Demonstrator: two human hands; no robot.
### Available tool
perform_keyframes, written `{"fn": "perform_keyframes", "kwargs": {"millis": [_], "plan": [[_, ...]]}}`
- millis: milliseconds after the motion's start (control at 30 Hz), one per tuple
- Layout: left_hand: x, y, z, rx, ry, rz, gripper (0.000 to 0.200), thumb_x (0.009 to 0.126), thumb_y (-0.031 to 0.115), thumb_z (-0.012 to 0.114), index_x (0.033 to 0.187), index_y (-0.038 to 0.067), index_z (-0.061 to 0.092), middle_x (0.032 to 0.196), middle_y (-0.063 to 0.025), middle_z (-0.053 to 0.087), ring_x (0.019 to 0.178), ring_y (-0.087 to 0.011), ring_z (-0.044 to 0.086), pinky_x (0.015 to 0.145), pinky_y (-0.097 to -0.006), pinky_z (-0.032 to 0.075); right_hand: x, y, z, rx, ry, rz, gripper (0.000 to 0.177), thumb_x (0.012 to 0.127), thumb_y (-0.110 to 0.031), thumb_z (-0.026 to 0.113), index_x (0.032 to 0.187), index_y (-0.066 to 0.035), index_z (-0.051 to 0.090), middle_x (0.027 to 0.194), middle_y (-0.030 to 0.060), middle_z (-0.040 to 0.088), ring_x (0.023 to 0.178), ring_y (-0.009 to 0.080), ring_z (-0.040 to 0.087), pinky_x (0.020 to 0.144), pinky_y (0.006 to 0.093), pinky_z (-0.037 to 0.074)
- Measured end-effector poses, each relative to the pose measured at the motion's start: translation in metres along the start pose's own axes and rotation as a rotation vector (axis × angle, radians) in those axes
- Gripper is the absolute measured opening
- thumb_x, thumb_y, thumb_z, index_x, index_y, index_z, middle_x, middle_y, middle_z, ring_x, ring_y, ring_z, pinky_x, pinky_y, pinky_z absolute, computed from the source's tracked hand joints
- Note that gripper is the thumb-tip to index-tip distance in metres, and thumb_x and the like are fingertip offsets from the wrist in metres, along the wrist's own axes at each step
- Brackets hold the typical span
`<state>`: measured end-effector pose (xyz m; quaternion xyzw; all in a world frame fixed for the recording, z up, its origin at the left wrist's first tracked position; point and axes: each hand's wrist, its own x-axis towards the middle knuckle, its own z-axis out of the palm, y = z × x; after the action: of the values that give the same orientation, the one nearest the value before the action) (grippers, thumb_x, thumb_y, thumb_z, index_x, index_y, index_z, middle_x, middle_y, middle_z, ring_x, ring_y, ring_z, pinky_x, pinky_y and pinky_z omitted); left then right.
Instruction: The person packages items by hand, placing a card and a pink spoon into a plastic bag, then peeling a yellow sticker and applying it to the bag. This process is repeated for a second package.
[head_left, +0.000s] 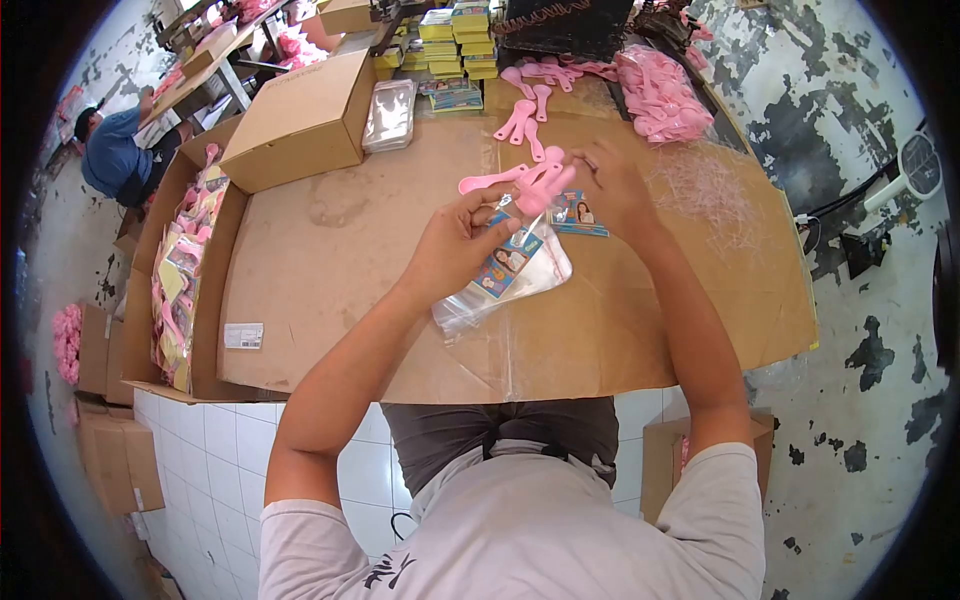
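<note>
My left hand (pixel 468 240) is closed on a clear plastic bag with a blue printed card (pixel 506 262) in it. Under that lies a stack of clear plastic bags (pixel 548 262) on the cardboard. At the bag's upper end, between my hands, is a cluster of pink spoons (pixel 542 188). My right hand (pixel 618 188) has its fingers curled together, the tips right at the spoons' right side; whatever they pinch I cannot make out. Just below it lies another blue printed card (pixel 582 214). More pink spoons (pixel 520 118) trail away toward the back.
A long open box (pixel 203 352) of packed spoons and cards stands left. Behind it sit a closed carton (pixel 300 125) and packs of clear bags (pixel 390 115). Stacked yellow-edged cards (pixel 455 45) and a bag of pink spoons (pixel 662 95) are at the back. A person (pixel 115 150) sits far left.
</note>
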<state>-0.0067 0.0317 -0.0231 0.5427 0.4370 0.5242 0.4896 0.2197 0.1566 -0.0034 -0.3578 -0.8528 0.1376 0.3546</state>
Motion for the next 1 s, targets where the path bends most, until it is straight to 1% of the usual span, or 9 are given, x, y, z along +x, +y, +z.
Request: {"fn": "perform_keyframes", "kwargs": {"millis": [200,300,400,500,600,700,800,900,1000], "plan": [[-0.002,0.005,-0.003,0.023,-0.071,-0.049,0.043,0.098,0.012,0.071,0.138,0.004,0.058,0.090,-0.0004,0.074,0.064,-0.0003,0.057,0.049,-0.0193,0.041,-0.033,-0.011,-0.035,0.429,0.073,0.201,0.019,0.103,-0.013,0.060,0.111,0.000,0.071,0.092,0.0019,0.066,0.076,0.0092,0.058,0.069,0.0258,0.049],[-0.003,0.005,0.001,0.034,-0.071,-0.063,0.044,0.097,0.012,0.072,0.138,0.004,0.059,0.090,0.0003,0.074,0.065,0.0003,0.057,0.049,-0.0190,0.041,-0.037,-0.004,-0.030,0.553,0.137,0.280,0.018,0.104,-0.013,0.059,0.110,0.000,0.071,0.091,-0.0005,0.067,0.077,0.0055,0.058,0.067,0.0227,0.048],[-0.004,0.007,0.004,0.058,-0.068,-0.104,0.042,0.097,0.011,0.072,0.136,0.003,0.060,0.093,-0.0001,0.074,0.066,0.0004,0.057,0.050,-0.0189,0.041,-0.038,-0.008,-0.019,0.552,0.100,0.288,0.017,0.103,-0.011,0.061,0.113,0.000,0.070,0.089,0.0010,0.067,0.075,0.0051,0.059,0.066,0.0216,0.048],[-0.003,0.002,0.002,0.006,-0.139,-0.058,0.044,0.096,0.010,0.072,0.137,-0.002,0.059,0.105,-0.0088,0.076,0.087,-0.0068,0.068,0.068,-0.0228,0.054,-0.039,-0.021,-0.015,0.580,0.052,0.239,0.018,0.101,-0.009,0.064,0.115,0.001,0.068,0.089,0.0023,0.069,0.074,0.0058,0.061,0.065,0.0223,0.049],[-0.002,-0.009,0.004,0.043,-0.126,-0.069,0.039,0.098,0.008,0.070,0.135,0.001,0.061,0.098,-0.0033,0.075,0.075,-0.0019,0.063,0.059,-0.0192,0.048,-0.039,-0.025,-0.007,0.693,0.174,0.239,0.018,0.101,-0.009,0.065,0.115,0.002,0.067,0.089,0.0034,0.070,0.074,0.0067,0.064,0.063,0.0234,0.050],[-0.004,-0.005,0.007,0.042,-0.103,-0.129,0.040,0.099,0.009,0.069,0.137,-0.001,0.060,0.099,-0.0047,0.075,0.083,-0.0044,0.066,0.068,-0.0207,0.052,-0.045,-0.030,0.004,0.651,0.186,0.291,0.017,0.101,-0.009,0.065,0.113,0.003,0.068,0.091,0.0053,0.071,0.078,0.0086,0.067,0.065,0.0220,0.052],[-0.005,0.000,0.007,-0.043,-0.165,-0.152,0.041,0.100,0.011,0.068,0.138,-0.002,0.058,0.103,-0.0058,0.075,0.089,-0.0062,0.067,0.076,-0.0229,0.055,-0.050,-0.041,0.005,0.721,-0.019,0.177,0.019,0.104,-0.013,0.061,0.112,0.002,0.069,0.100,0.0078,0.071,0.093,0.0129,0.068,0.080,0.0259,0.054],[-0.003,-0.007,0.004,-0.115,-0.224,-0.070,0.044,0.100,0.013,0.068,0.139,-0.002,0.057,0.107,-0.0068,0.075,0.091,-0.0067,0.068,0.081,-0.0234,0.055,-0.040,-0.039,-0.005,0.747,-0.080,-0.042,0.025,0.108,-0.018,0.053,0.112,0.000,0.070,0.110,0.0096,0.070,0.109,0.0181,0.065,0.097,0.0323,0.050],[-0.002,-0.003,0.000,-0.117,-0.260,-0.118,0.046,0.100,0.013,0.068,0.141,-0.002,0.055,0.110,-0.0075,0.075,0.093,-0.0074,0.068,0.083,-0.0236,0.055,-0.043,-0.031,-0.010,0.736,-0.289,-0.151,0.031,0.110,-0.021,0.047,0.113,-0.002,0.071,0.121,0.0093,0.068,0.119,0.0201,0.060,0.105,0.0365,0.044]]}}
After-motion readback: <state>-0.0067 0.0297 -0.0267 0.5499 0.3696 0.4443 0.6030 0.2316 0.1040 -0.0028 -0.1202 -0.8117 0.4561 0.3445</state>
